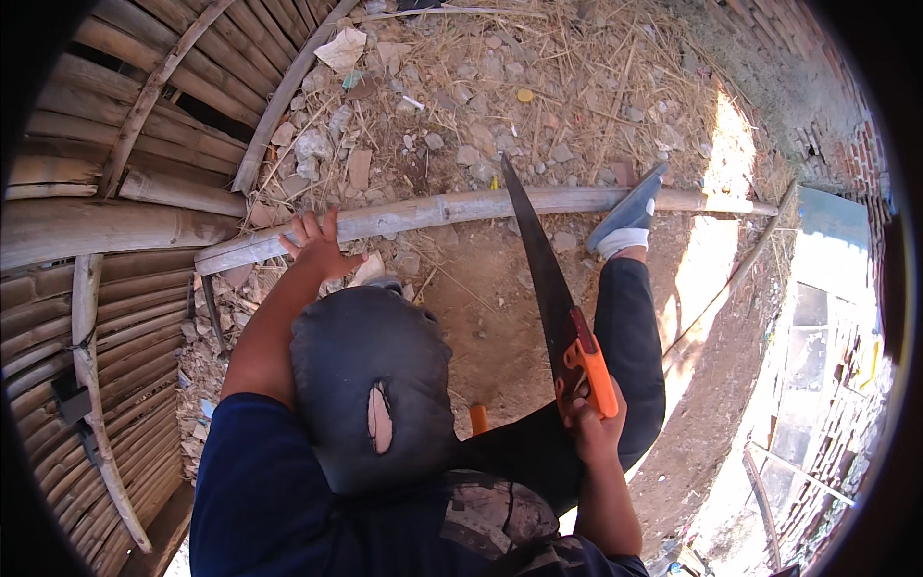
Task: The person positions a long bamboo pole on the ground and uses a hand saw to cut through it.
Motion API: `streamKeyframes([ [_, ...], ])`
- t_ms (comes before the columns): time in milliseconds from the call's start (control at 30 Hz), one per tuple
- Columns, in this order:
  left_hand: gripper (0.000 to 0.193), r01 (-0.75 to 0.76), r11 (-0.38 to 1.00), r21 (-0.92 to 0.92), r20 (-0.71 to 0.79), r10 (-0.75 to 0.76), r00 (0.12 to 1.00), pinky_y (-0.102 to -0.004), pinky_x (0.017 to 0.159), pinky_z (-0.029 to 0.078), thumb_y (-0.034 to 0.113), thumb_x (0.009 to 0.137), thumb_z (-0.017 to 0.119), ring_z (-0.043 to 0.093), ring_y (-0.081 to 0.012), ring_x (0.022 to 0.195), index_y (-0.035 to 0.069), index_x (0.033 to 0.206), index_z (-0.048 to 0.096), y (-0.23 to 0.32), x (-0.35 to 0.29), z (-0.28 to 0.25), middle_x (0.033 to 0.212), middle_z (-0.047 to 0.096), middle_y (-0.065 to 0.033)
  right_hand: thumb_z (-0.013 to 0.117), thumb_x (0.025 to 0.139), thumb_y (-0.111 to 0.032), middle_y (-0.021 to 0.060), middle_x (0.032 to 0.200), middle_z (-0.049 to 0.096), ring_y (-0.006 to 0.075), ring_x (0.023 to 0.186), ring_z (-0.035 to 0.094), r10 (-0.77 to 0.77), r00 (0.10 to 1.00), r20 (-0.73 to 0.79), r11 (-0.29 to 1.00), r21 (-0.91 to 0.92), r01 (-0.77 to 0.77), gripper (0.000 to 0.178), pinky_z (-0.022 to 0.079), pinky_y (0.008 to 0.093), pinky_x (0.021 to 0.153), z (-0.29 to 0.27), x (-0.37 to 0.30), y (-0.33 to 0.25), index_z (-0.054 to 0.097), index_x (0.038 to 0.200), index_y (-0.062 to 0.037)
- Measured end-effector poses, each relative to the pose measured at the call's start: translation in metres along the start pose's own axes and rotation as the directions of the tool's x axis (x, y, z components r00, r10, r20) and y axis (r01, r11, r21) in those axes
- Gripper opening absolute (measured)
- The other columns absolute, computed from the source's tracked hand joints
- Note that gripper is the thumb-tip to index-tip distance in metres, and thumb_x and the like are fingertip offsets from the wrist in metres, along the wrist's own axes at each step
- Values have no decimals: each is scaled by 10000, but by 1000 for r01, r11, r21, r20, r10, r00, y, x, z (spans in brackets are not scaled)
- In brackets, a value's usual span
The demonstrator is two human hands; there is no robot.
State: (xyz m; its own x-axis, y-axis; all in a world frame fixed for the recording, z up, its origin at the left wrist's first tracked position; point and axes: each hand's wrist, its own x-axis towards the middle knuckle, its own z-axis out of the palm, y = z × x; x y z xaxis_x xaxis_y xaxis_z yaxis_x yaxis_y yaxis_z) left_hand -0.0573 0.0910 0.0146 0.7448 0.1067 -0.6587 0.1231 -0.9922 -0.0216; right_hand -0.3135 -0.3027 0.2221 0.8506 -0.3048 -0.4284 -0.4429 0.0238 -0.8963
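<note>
A pale bamboo pole (423, 213) lies across the ground in front of me. Over its left part my left hand (325, 252) is open, fingers spread and resting at the pole. My right hand (596, 423) is wrapped round the orange handle of a handsaw (540, 255). The long dark blade points away from me and crosses over the pole; whether it touches the wood I cannot tell. My foot in a grey-blue shoe (623, 216) is set on the pole's right part. My bent left knee (370, 375), in dark torn trousers, rises beside my left arm.
A slatted bamboo wall (115, 317) stands on the left and a brick wall (817, 77) on the right. Rubble and dry straw (471, 96) cover the ground beyond the pole. A small orange object (478, 417) shows between my legs. A thin stick (731, 284) lies at right.
</note>
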Motion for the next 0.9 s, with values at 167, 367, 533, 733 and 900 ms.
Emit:
streamKeyframes([
  [167, 1291, 14, 1000, 11, 22, -15, 1000, -769, 1169, -13, 766, 761, 735, -108, -491, 1579, 246, 1686, 0, 1, -1, -3, 1722, -31, -254, 600, 864, -51, 51, 806, 579, 99, 560, 541, -6, 1000, -6, 1000, -24, 6, 147, 465, 240, 542, -2, 1, 5, 521, 986, -31],
  [367, 1301, 31, 999, 20, 56, -32, 998, -763, 1173, -18, 757, 761, 747, -100, -482, 1583, 247, 1686, -12, 5, -1, -9, 1726, -29, -247, 583, 848, -70, 35, 753, 559, 96, 536, 524, 27, 999, 36, 1000, -10, -27, 121, 429, 232, 512, -3, 8, -7, 524, 947, -32],
  [533, 1304, 33, 999, 18, 59, -34, 998, -765, 1172, -20, 747, 764, 754, -101, -481, 1584, 248, 1686, -22, 6, -2, -8, 1727, -21, -250, 574, 836, -70, 36, 720, 559, 93, 521, 515, 58, 998, 30, 998, -23, -58, 98, 410, 235, 490, -13, 15, -15, 522, 911, -36],
  [733, 1319, 44, 998, 34, 78, -46, 996, -757, 1176, -23, 742, 757, 764, -110, -481, 1583, 252, 1686, -34, 7, -1, -9, 1729, -34, -250, 556, 849, -70, 28, 672, 550, 85, 500, 496, 42, 998, 42, 999, -29, -41, 77, 396, 229, 474, -19, 19, -18, 520, 907, -35],
  [900, 1306, 48, 998, 43, 57, -50, 997, -772, 1170, 22, 695, 753, 796, -66, -495, 1582, 290, 1678, -33, 5, 4, -4, 1721, -18, -253, 559, 856, -65, 23, 669, 543, 78, 494, 483, 56, 998, 43, 998, 9, -56, 75, 387, 227, 468, -19, 19, -18, 523, 914, -34],
])
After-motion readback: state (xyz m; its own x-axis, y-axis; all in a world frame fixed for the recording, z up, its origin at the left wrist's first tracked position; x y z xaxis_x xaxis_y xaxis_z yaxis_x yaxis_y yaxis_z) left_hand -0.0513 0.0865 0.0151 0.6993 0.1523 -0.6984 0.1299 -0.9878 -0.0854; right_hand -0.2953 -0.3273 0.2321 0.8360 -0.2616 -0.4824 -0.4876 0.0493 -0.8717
